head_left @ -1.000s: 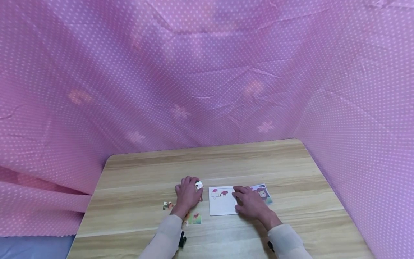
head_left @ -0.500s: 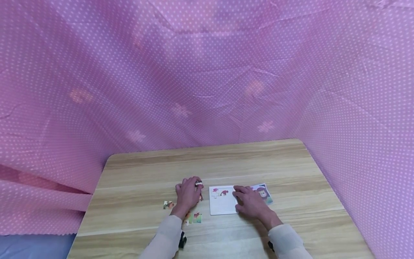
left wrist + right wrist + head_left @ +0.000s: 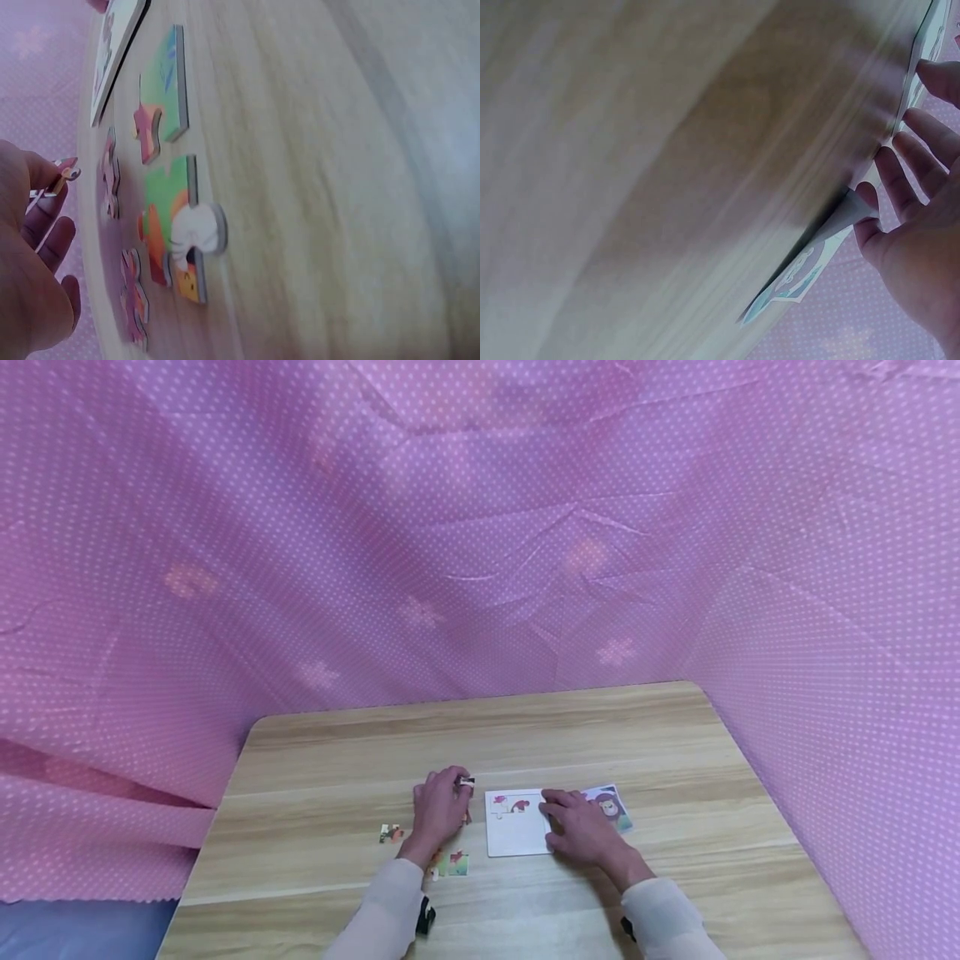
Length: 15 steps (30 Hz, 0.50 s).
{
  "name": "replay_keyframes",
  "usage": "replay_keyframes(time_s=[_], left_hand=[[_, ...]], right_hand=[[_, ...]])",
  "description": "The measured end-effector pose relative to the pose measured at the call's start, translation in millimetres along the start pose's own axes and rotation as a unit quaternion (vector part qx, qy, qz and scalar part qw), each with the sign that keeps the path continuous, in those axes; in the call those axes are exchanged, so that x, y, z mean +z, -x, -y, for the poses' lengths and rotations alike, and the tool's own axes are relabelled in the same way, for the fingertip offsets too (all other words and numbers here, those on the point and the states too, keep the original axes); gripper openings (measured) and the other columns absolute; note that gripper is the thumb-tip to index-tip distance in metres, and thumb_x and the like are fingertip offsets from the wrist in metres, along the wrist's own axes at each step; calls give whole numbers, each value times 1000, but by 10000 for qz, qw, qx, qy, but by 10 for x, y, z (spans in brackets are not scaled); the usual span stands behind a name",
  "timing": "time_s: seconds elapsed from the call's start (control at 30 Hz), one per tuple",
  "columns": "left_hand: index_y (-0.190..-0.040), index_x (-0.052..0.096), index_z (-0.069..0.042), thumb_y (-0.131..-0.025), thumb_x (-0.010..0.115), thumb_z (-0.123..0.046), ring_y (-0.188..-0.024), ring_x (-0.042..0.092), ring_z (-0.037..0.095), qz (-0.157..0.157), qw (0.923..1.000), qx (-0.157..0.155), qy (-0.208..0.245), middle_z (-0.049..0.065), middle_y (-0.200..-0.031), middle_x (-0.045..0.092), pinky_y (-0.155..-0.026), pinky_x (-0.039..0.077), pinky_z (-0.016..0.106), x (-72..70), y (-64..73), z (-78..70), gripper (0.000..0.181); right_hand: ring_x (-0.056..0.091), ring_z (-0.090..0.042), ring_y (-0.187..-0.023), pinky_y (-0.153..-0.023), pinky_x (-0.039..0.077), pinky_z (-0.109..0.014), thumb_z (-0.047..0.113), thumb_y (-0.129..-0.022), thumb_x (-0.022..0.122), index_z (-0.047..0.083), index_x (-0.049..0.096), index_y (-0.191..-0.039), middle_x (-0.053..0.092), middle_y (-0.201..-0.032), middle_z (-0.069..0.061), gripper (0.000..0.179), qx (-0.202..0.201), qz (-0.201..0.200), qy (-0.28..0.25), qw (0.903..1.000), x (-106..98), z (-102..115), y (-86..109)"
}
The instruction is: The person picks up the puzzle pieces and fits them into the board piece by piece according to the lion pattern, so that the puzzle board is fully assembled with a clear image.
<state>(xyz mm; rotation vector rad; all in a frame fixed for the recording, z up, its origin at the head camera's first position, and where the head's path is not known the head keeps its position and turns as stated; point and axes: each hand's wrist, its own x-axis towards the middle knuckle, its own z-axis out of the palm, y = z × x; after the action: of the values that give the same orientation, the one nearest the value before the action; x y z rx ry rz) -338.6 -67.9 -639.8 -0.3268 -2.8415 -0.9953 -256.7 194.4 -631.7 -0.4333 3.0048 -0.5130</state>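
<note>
My left hand (image 3: 438, 810) pinches a small jigsaw piece (image 3: 66, 177) between thumb and fingers, held above the table just left of a white puzzle board (image 3: 517, 839). Two pieces with red and pink art sit in the board's upper left corner. My right hand (image 3: 581, 827) rests on the board's right side with its fingers extended. Partly under that hand lies a picture card (image 3: 608, 807) with a lion-like animal; in the right wrist view its near corner bends up by the little finger. Loose jigsaw pieces (image 3: 199, 229) lie below the left hand.
Another loose piece (image 3: 391, 833) lies left of the left wrist. A green piece (image 3: 459, 863) is near the board's lower left. The wooden table (image 3: 337, 760) meets a pink dotted cloth (image 3: 480, 568) at the back and sides.
The piece in my left hand has turned from its pale side to a darker, patterned look. That hand has shifted slightly right. My right hand and the board have stayed put.
</note>
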Motion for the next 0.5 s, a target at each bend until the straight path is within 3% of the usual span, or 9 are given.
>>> replay_keyframes(time_s=[0.27,0.5], left_hand=[[-108,65,-24,-88,66,-28,-89,51,11,180,9993,-120,300,-11,-93,65,-85,35,36,53,158,-204,20],[-104,66,-26,-88,66,-29,-87,52,10,123,9997,-100,187,-11,-91,67,-84,34,34,157,299,-353,16]], right_hand=[[46,-27,-133,-103,40,-51,35,-84,69,18,59,-132,46,-148,-1,51,-32,74,-11,10000,-15,-47,106],[46,-28,-132,-102,41,-52,35,-83,69,17,60,-131,47,-147,-2,51,-156,73,4,9999,-40,-80,187]])
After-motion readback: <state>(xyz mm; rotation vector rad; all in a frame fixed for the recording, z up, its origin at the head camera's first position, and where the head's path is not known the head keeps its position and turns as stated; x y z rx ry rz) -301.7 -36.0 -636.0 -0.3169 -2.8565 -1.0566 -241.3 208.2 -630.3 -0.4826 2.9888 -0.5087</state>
